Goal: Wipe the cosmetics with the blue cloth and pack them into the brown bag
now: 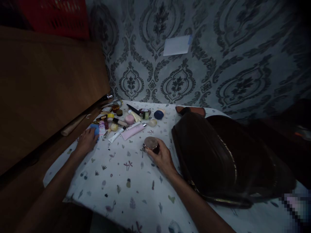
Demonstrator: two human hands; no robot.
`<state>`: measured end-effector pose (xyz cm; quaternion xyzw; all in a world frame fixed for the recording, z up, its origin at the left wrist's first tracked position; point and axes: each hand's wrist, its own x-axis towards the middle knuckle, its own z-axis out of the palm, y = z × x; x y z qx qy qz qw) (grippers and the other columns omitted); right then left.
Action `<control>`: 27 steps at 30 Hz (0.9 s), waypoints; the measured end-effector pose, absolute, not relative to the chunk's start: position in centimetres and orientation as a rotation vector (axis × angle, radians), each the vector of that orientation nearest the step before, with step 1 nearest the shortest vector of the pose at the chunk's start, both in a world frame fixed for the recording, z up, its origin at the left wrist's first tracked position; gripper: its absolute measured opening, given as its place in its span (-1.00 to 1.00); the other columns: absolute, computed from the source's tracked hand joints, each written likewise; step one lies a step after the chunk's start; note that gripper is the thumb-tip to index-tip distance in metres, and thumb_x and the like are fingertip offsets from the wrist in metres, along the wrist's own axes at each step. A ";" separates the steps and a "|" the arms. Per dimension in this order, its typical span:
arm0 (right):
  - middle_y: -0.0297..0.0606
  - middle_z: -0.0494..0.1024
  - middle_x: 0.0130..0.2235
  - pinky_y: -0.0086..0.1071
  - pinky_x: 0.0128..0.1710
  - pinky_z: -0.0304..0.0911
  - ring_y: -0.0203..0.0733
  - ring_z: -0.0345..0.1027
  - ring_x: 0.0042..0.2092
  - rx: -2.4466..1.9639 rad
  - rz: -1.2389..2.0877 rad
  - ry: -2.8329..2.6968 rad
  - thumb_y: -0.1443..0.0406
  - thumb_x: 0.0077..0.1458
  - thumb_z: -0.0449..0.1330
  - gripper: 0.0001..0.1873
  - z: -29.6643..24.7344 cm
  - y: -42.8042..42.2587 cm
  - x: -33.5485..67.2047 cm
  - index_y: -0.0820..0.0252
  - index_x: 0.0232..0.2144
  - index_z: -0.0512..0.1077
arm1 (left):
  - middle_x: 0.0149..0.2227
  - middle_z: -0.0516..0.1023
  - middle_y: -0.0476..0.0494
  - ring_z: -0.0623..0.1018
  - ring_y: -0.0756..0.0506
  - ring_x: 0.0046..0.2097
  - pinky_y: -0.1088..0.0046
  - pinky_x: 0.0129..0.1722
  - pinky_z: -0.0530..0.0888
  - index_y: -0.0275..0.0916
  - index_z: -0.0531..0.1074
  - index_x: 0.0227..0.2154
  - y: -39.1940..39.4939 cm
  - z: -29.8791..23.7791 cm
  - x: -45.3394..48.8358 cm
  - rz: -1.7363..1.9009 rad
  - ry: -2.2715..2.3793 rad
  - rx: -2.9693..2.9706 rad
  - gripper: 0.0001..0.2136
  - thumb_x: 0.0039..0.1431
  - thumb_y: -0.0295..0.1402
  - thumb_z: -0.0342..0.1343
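Observation:
My right hand (163, 156) is closed around a small round jar (151, 143) with a shiny, rose-coloured lid, held over the table in front of the bag. At the left edge of the table, my left hand (86, 141) is curled over a blue cloth (95, 129), part of which shows past the fingers. Just beyond that hand lies a loose group of cosmetics: a pink tube (133, 131), a white tube (117, 134), a pink round jar (129, 119), a dark blue round case (158, 114) and several small bottles and pots.
A large dark brown zippered bag (206, 155) takes up the table's right side, with a brown leather item (196, 111) behind it. The table wears a printed white cover (131, 191). A wooden panel (51, 84) rises at the left, under a red basket (58, 19). Patterned wall stands behind.

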<state>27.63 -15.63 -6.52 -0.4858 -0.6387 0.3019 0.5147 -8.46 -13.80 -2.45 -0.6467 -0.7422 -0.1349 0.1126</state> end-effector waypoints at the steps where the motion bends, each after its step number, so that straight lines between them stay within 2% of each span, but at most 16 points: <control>1: -0.12 0.58 -0.09 -0.10 0.01 0.34 0.01 0.45 -0.06 -1.153 0.754 -1.529 0.19 -0.03 0.31 -0.56 -6.4 -15.7 27.6 0.17 -0.07 0.42 | -0.02 0.50 -0.42 0.50 -0.35 0.00 0.05 -0.07 0.49 -0.31 0.40 -0.02 -14.2 -2.5 -8.8 -0.399 -2.176 -1.915 -0.69 0.27 -0.31 -0.09; 4: -0.12 0.59 -0.08 -0.12 0.03 0.34 -0.01 0.47 -0.06 -1.140 0.782 -1.520 0.20 -0.04 0.31 -0.53 -6.3 -15.8 27.5 0.17 -0.05 0.41 | -0.11 0.51 -0.32 0.52 -0.26 -0.09 0.15 -0.07 0.48 -0.27 0.40 -0.07 -14.8 -2.0 -8.3 -0.506 -2.136 -1.897 -0.72 0.26 -0.38 -0.13; 8: -0.12 0.60 -0.08 -0.14 0.02 0.36 -0.02 0.48 -0.06 -1.139 0.757 -1.516 0.20 -0.05 0.31 -0.52 -6.2 -15.8 27.5 0.18 -0.05 0.42 | -0.02 0.49 -0.23 0.49 -0.19 0.01 0.25 0.03 0.45 -0.20 0.41 -0.03 -14.9 -1.5 -5.4 -0.787 -1.702 -2.342 -0.71 0.29 -0.35 -0.12; 10: -0.13 0.60 -0.08 -0.15 0.02 0.36 -0.02 0.49 -0.05 -1.135 0.748 -1.511 0.21 -0.05 0.31 -0.52 -6.2 -15.9 27.5 0.18 -0.04 0.42 | 0.00 0.51 -0.21 0.48 -0.19 0.04 0.24 0.02 0.46 -0.14 0.46 -0.06 -14.8 -1.5 -4.0 -0.622 -1.501 -2.571 -0.70 0.28 -0.40 -0.12; 13: -0.10 0.57 -0.03 -0.16 0.05 0.35 -0.02 0.47 -0.01 -1.135 0.730 -1.476 0.21 -0.05 0.32 -0.48 -6.2 -15.9 27.5 0.19 -0.01 0.40 | -0.04 0.52 -0.26 0.49 -0.27 -0.01 0.16 -0.07 0.47 -0.15 0.51 -0.10 -14.5 -1.4 -2.4 -0.409 -1.564 -2.435 -0.69 0.24 -0.46 -0.11; 15: -0.10 0.56 -0.02 -0.16 0.05 0.35 -0.02 0.45 0.00 -1.148 0.712 -1.472 0.22 -0.05 0.32 -0.48 -6.2 -15.9 27.5 0.19 0.00 0.40 | -0.07 0.52 -0.29 0.49 -0.29 -0.04 0.14 -0.10 0.47 -0.20 0.49 -0.08 -14.3 -0.8 -1.2 -0.538 -1.627 -2.322 -0.71 0.25 -0.42 -0.09; 19: -0.11 0.55 -0.05 -0.15 0.05 0.33 0.00 0.44 -0.01 -1.210 0.616 -1.534 0.27 -0.10 0.34 -0.47 -6.2 -15.8 27.5 0.19 -0.02 0.41 | -0.09 0.51 -0.20 0.50 -0.20 -0.06 0.23 -0.03 0.47 -0.22 0.43 -0.01 -14.2 0.7 3.1 -1.009 -1.528 -2.521 -0.71 0.33 -0.28 -0.08; 21: -0.13 0.53 -0.07 -0.16 0.02 0.34 -0.02 0.43 -0.03 -1.214 0.562 -1.584 0.30 -0.08 0.32 -0.47 -6.1 -15.9 27.4 0.19 0.00 0.40 | -0.03 0.50 -0.20 0.49 -0.19 0.02 0.23 0.06 0.44 -0.20 0.39 0.04 -14.4 0.7 6.1 -1.119 -1.413 -2.697 -0.69 0.35 -0.23 -0.07; 24: -0.15 0.51 -0.11 -0.17 -0.05 0.35 -0.02 0.41 -0.08 -1.200 0.501 -1.678 0.30 -0.01 0.27 -0.57 -6.1 -16.1 27.5 0.18 -0.03 0.40 | 0.14 0.42 -0.24 0.41 -0.20 0.18 0.21 0.21 0.36 -0.17 0.31 0.16 -14.5 -0.7 9.8 -1.029 -1.171 -2.967 -0.63 0.37 -0.20 -0.06; 27: -0.17 0.49 -0.16 -0.17 -0.08 0.35 -0.03 0.38 -0.12 -1.206 0.470 -1.731 0.29 -0.01 0.26 -0.66 -6.2 -16.2 27.5 0.17 -0.13 0.39 | 0.18 0.36 -0.26 0.40 -0.19 0.20 0.23 0.20 0.39 -0.17 0.20 0.24 -14.3 -2.7 11.6 -0.995 -1.202 -2.980 -0.58 0.38 -0.20 -0.08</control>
